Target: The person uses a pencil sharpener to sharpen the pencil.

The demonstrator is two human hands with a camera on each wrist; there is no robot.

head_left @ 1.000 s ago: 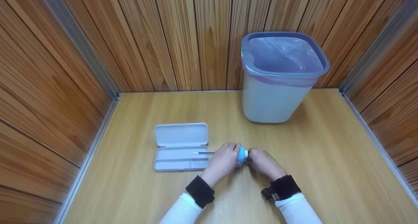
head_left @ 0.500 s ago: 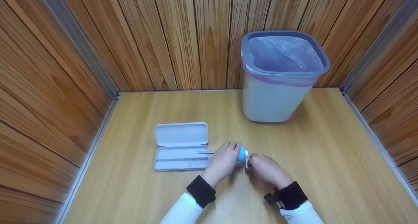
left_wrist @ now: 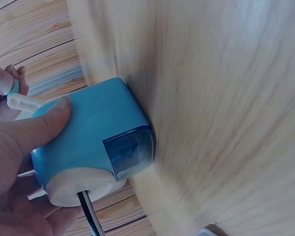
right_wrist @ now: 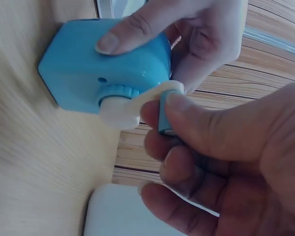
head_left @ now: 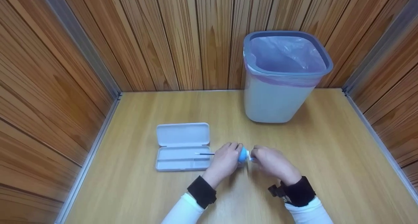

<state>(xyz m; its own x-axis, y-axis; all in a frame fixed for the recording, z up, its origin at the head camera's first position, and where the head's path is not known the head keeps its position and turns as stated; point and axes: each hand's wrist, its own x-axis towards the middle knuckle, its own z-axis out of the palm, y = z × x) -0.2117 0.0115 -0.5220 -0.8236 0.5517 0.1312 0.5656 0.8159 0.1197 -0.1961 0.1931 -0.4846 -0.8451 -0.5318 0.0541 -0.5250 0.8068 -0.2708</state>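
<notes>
Probably light and stiff, the sharpener (left_wrist: 98, 113) on the table (head_left: 130, 191) is best held by its body, gripped by the left hand (head_left: 224, 157), and knob (right_wrist: 163, 120), pinched by the right hand (head_left: 272, 160).

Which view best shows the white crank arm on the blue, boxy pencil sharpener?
The right wrist view: the white crank arm shows from its hub to the blue grip pinched by the right hand. The left wrist view shows its outer end beyond the blue, boxy pencil sharpener; the head view, a pale sliver near that hand.
</notes>
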